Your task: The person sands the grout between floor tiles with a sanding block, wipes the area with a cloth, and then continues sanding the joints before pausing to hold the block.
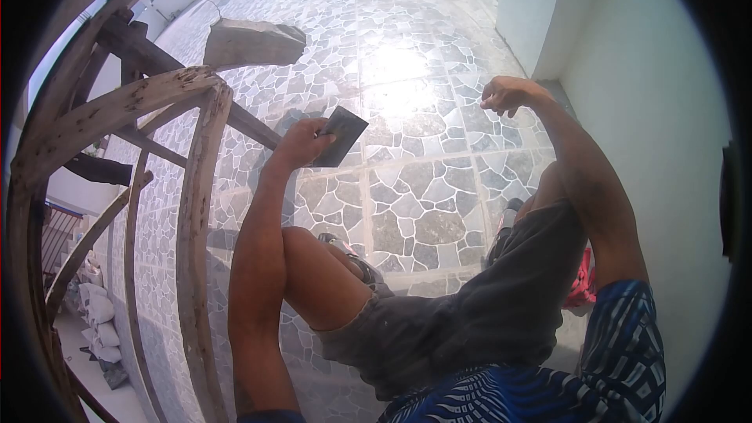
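Note:
My left hand [301, 143] grips a dark, flat rectangular piece [341, 138] by its left edge, the thumb lying across its near face. It is held above the stone-patterned floor [423, 188], beside a wooden frame. Over on the right, my right hand [509, 96] hangs in the air with its fingers curled and the fingertips drawn together. I cannot tell whether something small is pinched there. Both forearms rest near my bent knees, and my dark grey shorts [454, 321] show below.
Rough timber posts and beams [200, 251] stand close on my left. A pale block [254, 43] hangs or rests beyond the frame. A smooth wall [650, 110] runs along my right. Something red [581, 282] lies near my right hip, and bags [98, 317] are piled at lower left.

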`<state>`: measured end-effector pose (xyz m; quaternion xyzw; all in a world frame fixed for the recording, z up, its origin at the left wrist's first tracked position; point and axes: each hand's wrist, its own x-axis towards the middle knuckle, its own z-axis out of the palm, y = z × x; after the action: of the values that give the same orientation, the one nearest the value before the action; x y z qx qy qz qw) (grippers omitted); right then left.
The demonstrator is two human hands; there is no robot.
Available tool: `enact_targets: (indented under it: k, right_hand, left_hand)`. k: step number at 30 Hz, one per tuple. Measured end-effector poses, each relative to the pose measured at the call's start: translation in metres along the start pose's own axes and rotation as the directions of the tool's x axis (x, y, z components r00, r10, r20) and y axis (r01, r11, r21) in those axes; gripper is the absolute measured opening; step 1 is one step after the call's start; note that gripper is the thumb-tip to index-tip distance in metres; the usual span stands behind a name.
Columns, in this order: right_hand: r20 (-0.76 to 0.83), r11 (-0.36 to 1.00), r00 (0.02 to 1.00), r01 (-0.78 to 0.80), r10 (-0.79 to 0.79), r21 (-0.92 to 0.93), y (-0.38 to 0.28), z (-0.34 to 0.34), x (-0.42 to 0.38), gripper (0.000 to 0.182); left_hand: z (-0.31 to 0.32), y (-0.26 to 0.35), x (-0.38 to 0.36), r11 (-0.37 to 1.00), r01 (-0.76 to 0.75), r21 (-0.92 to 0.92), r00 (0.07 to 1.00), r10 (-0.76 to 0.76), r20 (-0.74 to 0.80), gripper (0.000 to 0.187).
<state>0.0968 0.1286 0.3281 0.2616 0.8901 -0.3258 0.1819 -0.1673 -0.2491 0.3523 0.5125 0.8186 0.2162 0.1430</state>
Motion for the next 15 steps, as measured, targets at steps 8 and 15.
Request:
enact_targets:
  k: [8,15]
  right_hand:
    - [-0.010,1.000,1.000,-0.002,0.002,-0.009,0.0006,0.0009,0.0011,0.044]
    - [-0.006,1.000,1.000,-0.006,0.006,-0.024,-0.0022,0.0008,-0.0018,0.044]
  left_hand:
    - [-0.0010,0.0052,-0.0017,1.000,0.023,-0.020,1.000,-0.023,0.008,0.027]
    - [-0.0002,0.0024,0.0001,0.999,0.027,-0.039,0.999,-0.026,0.020,0.026]
